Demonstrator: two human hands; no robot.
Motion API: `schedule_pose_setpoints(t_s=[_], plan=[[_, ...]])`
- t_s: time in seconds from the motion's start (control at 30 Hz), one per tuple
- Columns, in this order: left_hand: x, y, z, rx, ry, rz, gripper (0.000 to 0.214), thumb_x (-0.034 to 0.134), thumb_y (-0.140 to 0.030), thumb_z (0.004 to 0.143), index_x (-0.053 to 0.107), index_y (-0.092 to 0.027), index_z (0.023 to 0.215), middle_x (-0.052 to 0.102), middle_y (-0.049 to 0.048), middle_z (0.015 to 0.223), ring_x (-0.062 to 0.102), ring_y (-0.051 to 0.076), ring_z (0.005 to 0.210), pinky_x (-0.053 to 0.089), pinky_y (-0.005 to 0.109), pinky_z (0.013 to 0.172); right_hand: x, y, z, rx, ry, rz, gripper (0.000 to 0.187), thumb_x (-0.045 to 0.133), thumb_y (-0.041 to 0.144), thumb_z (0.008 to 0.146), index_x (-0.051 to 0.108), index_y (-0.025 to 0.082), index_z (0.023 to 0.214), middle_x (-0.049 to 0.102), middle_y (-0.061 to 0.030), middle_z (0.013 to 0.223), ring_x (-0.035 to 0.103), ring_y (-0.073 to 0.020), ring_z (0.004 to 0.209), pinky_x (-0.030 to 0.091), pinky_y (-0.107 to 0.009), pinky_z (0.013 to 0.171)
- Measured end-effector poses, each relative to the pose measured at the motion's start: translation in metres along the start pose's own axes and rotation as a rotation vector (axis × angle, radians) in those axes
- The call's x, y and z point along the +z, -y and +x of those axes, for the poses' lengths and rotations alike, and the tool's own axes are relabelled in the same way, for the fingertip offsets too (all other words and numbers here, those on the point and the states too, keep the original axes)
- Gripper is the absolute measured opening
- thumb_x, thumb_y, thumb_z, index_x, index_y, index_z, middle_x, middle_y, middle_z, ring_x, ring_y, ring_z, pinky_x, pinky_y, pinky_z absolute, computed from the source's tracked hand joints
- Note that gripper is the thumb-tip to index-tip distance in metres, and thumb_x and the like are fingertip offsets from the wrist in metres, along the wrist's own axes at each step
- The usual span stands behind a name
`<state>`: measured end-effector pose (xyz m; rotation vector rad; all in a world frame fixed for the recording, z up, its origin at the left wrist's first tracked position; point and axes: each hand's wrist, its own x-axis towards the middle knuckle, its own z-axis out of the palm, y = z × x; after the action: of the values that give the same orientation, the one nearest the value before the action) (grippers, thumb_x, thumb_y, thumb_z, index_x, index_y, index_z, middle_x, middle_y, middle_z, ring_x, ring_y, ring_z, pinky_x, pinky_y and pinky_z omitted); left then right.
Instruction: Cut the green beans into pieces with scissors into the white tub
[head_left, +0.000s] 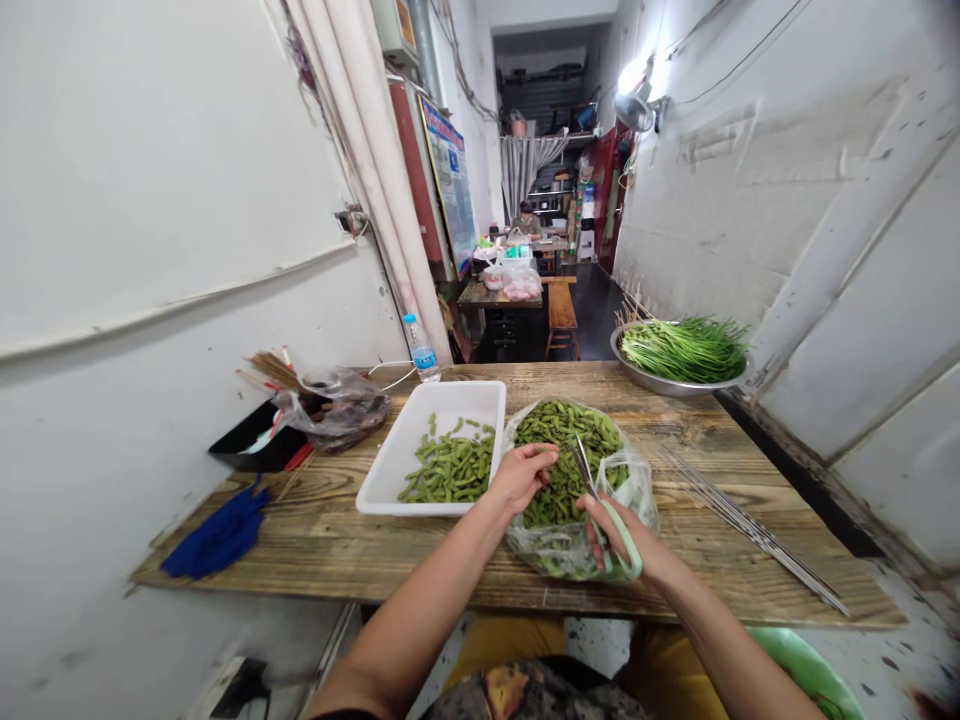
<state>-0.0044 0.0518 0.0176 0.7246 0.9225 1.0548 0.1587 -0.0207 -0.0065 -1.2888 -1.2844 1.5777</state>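
Observation:
A clear plastic bag [637, 490] full of green edamame pods [570, 425] stands open on the wooden table, straight in front of me. Over its left part, my left hand [527, 477] is closed in a pinch; whatever its fingertips hold is too small to make out. My right hand [611, 530] grips scissors [621, 535] with pale green handles at the bag's right side. Their blades point up and away over the pods, slightly apart. Left of the bag, a white plastic tray [401, 440] holds more pods [454, 465] on its bottom.
Metal skewers [757, 530] lie at the right. A steel bowl [652, 380] of skewered green stalks [694, 350] stands at the far right corner. Leftward are a water bottle [422, 350], a black box [251, 440] and a blue cloth [217, 530]. A person [527, 220] sits far behind.

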Motion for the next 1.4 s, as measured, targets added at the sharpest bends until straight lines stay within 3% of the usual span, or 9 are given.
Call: schedule_pose_setpoints(t_s=[0.13, 0.37, 0.5, 0.77, 0.9, 1.03, 1.1, 1.23, 1.4], plan=[[0.000, 0.001, -0.006, 0.074, 0.053, 0.015, 0.027, 0.077, -0.030, 0.064, 0.064, -0.013, 0.080, 0.065, 0.0049, 0.082, 0.062, 0.011, 0.072, 0.046, 0.021, 0.061, 0.000, 0.001, -0.002, -0.032, 0.017, 0.000, 0.043, 0.046, 0.065, 0.080, 0.045, 0.022, 0.076, 0.049, 0.0051, 0.058, 0.046, -0.0107, 0.043, 0.042, -0.024, 0.041], [-0.004, 0.005, -0.005, 0.230, 0.003, 0.299, 0.033, 0.074, -0.033, 0.063, 0.062, -0.012, 0.087, 0.065, 0.0008, 0.064, 0.052, 0.007, 0.049, 0.037, 0.019, 0.048, 0.002, 0.012, -0.006, -0.041, 0.040, -0.136, 0.041, 0.049, 0.063, 0.080, 0.046, 0.022, 0.078, 0.044, 0.0070, 0.054, 0.042, -0.0091, 0.040, 0.038, -0.022, 0.038], [-0.005, 0.004, -0.009, 0.209, 0.028, 0.359, 0.025, 0.072, -0.036, 0.063, 0.063, -0.013, 0.069, 0.065, 0.0019, 0.061, 0.052, 0.008, 0.049, 0.038, 0.020, 0.048, 0.005, 0.018, -0.009, -0.071, 0.065, -0.188, 0.039, 0.048, 0.060, 0.082, 0.046, 0.022, 0.078, 0.041, 0.0085, 0.049, 0.040, -0.0084, 0.038, 0.038, -0.022, 0.037], [-0.012, 0.004, -0.013, 0.147, 0.046, 0.497, 0.024, 0.069, -0.038, 0.066, 0.066, -0.014, 0.069, 0.064, 0.0017, 0.059, 0.050, 0.009, 0.045, 0.036, 0.021, 0.045, 0.009, 0.015, -0.003, 0.058, 0.044, -0.149, 0.041, 0.060, 0.061, 0.072, 0.045, 0.022, 0.071, 0.040, 0.0100, 0.042, 0.037, -0.0084, 0.029, 0.033, -0.021, 0.027], [-0.041, -0.020, -0.013, 0.443, -0.293, 0.914, 0.017, 0.059, -0.026, 0.076, 0.070, -0.015, 0.083, 0.069, 0.0067, 0.078, 0.060, 0.017, 0.069, 0.045, 0.029, 0.068, 0.008, 0.003, 0.000, 0.094, 0.021, 0.010, 0.044, 0.057, 0.064, 0.073, 0.047, 0.021, 0.076, 0.045, 0.0086, 0.048, 0.041, -0.0085, 0.033, 0.037, -0.022, 0.030], [-0.066, -0.047, -0.011, 0.626, -0.740, 1.454, 0.023, 0.055, -0.022, 0.080, 0.071, -0.020, 0.097, 0.061, 0.0134, 0.114, 0.049, 0.029, 0.109, 0.032, 0.045, 0.092, 0.005, 0.000, -0.003, 0.124, 0.127, 0.251, 0.043, 0.049, 0.063, 0.080, 0.050, 0.022, 0.093, 0.052, 0.0055, 0.060, 0.049, -0.0100, 0.045, 0.045, -0.023, 0.043], [-0.063, -0.050, -0.003, 0.666, -0.671, 1.620, 0.022, 0.054, -0.024, 0.082, 0.072, -0.024, 0.095, 0.059, 0.0119, 0.116, 0.045, 0.029, 0.112, 0.026, 0.047, 0.093, 0.005, 0.003, -0.004, 0.121, 0.147, 0.295, 0.042, 0.049, 0.062, 0.081, 0.051, 0.022, 0.094, 0.053, 0.0046, 0.062, 0.050, -0.0104, 0.048, 0.046, -0.024, 0.045], [-0.040, -0.038, 0.027, 0.678, -0.149, 1.891, 0.026, 0.047, -0.018, 0.085, 0.071, -0.023, 0.079, 0.062, 0.0098, 0.091, 0.048, 0.025, 0.098, 0.025, 0.043, 0.088, 0.006, 0.006, -0.005, 0.146, 0.121, 0.314, 0.041, 0.050, 0.062, 0.080, 0.051, 0.023, 0.092, 0.052, 0.0047, 0.059, 0.048, -0.0107, 0.044, 0.044, -0.025, 0.043], [-0.019, -0.026, 0.059, 0.633, -0.107, 2.045, 0.024, 0.047, -0.007, 0.079, 0.069, -0.014, 0.071, 0.060, 0.0149, 0.089, 0.047, 0.028, 0.098, 0.027, 0.043, 0.086, 0.006, 0.007, -0.006, 0.159, 0.104, 0.314, 0.041, 0.052, 0.062, 0.079, 0.051, 0.022, 0.089, 0.052, 0.0047, 0.056, 0.048, -0.0109, 0.042, 0.043, -0.025, 0.042]])
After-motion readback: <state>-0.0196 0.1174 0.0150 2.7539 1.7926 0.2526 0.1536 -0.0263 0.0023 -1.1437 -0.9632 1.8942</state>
